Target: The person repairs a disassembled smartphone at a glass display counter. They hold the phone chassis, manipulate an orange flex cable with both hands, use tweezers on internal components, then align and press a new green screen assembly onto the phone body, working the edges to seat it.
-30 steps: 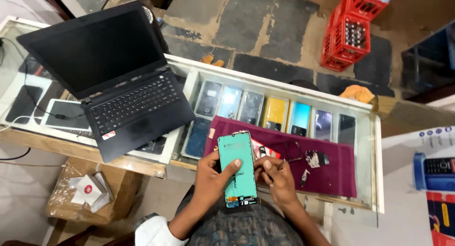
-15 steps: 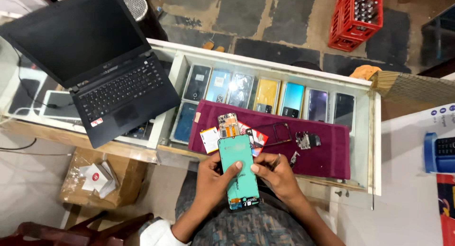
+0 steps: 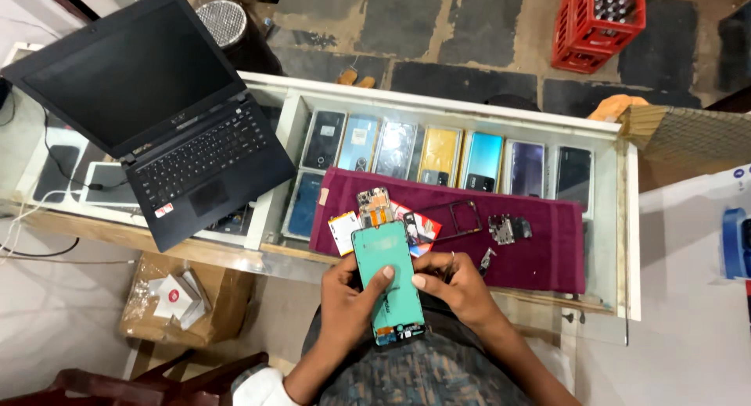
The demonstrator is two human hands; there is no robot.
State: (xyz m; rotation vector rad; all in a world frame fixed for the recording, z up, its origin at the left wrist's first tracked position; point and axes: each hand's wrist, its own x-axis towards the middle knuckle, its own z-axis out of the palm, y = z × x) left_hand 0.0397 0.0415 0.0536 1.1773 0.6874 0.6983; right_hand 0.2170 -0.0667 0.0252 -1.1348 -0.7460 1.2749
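Fingers (image 3: pixel 385 273) of both hands close around the teal phone panel (image 3: pixel 389 281), held over the lap just off the counter (image 3: pixel 610 218); thin, light, stiff and likely brittle, it looks best gripped by its long edges, as the left hand (image 3: pixel 350 300) and right hand (image 3: pixel 454 289) do.

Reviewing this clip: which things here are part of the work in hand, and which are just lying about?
In hand or in use:
- teal phone panel, held by left hand and right hand
- maroon cloth
- phone frame
- small circuit board

Lying about:
- open laptop
- phones on display under the glass
- red crate
- cardboard box
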